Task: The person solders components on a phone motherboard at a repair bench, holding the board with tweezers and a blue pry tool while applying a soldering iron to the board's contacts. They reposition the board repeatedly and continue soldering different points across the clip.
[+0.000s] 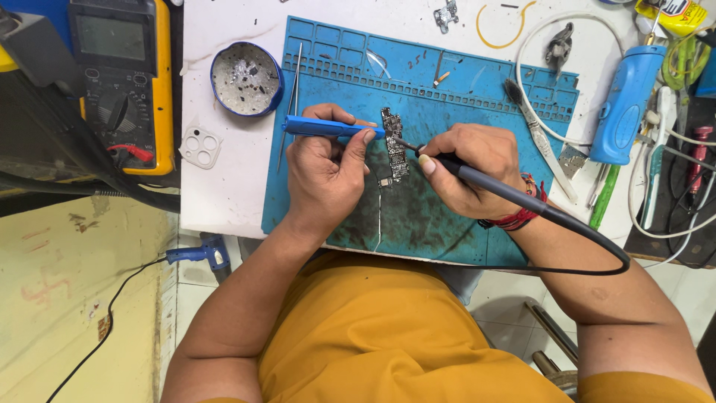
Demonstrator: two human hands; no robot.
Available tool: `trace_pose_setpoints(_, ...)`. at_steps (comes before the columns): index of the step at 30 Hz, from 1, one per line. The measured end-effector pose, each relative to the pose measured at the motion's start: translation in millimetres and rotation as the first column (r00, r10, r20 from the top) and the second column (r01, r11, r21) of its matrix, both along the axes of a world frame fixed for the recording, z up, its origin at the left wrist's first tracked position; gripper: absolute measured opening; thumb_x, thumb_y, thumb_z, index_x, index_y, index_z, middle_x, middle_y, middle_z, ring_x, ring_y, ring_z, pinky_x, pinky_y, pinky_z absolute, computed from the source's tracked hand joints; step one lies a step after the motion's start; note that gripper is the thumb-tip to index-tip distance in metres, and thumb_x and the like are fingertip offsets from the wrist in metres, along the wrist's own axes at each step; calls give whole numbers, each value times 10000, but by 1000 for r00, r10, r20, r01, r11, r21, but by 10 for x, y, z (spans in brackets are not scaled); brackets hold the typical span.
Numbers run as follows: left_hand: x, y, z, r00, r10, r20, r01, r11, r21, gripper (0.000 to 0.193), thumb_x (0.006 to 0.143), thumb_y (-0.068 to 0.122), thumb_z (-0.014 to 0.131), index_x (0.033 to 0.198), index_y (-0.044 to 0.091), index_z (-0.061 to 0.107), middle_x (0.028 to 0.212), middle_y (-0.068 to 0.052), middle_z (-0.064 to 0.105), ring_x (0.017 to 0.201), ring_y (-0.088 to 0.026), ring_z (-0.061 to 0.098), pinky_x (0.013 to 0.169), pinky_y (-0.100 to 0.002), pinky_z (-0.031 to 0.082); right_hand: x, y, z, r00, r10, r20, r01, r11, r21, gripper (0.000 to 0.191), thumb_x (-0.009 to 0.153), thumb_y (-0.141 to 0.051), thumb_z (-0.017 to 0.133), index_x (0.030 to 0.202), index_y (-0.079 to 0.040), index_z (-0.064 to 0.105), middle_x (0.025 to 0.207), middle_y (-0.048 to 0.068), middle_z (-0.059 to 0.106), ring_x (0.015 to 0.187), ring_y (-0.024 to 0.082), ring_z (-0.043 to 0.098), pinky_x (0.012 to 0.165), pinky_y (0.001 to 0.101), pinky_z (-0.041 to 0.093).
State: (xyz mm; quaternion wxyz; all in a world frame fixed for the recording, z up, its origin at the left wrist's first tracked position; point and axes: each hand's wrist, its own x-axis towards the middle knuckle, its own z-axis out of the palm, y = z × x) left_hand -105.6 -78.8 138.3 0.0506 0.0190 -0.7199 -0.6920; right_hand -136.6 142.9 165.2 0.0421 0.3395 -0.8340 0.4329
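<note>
The small circuit board (394,145) sits mid-frame on the blue mat (418,216). Right hand (466,168) grips a soldering iron (477,179), tip on the board; left hand (324,168) pinches a blue tool (328,128). The board looks unclamped, so a nudge could smear solder.

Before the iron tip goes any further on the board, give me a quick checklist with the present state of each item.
1. Circuit board flat on the blue mat: ok.
2. Left hand holds the blue-handled tool, its end at the board's left edge: ok.
3. Right hand grips the soldering iron like a pen, tip at the board's right edge: ok.
4. Iron's cable loops off to the right, clear of the board: ok.
5. Tip actually touching a joint: cannot tell, too small.
6. Tweezers lie beside the left hand, apart from the board: ok.
</note>
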Motion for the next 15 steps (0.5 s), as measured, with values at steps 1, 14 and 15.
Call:
trace_pose_setpoints(1, 1, -5, 0, 1000, 0, 8, 0, 1000, -2, 172, 1028, 40, 683, 1109, -2, 537, 963, -82, 765, 648, -35, 667, 547, -208, 576, -2, -2, -1, 1000, 0, 1, 0, 1000, -1, 95, 892, -10, 739, 907, -28, 647, 784, 107, 664, 631, 244, 627, 581, 341, 466)
trace_pose_setpoints(14, 7, 5, -11, 1000, 1, -20, -1, 1000, -4, 176, 1032, 27, 679, 1117, -6, 528, 981, -88, 765, 684, -42, 675, 563, -206, 578, 2, 3, -3, 1000, 5, -13, -5, 1000, 7, 90, 883, -13, 739, 912, -30, 655, 763, 101, 648, 621, 247, 618, 576, 348, 463)
trace_pose_setpoints(15, -1, 4, -8, 1000, 1, -20, -1, 1000, -7, 177, 1032, 28, 680, 1118, -6, 529, 976, -88, 764, 686, -42, 676, 564, -206, 580, -2, 1, 0, 1000, 5, -15, -5, 1000, 7, 89, 887, -14, 738, 919, -29, 657, 767, 101, 650, 624, 245, 621, 578, 347, 466)
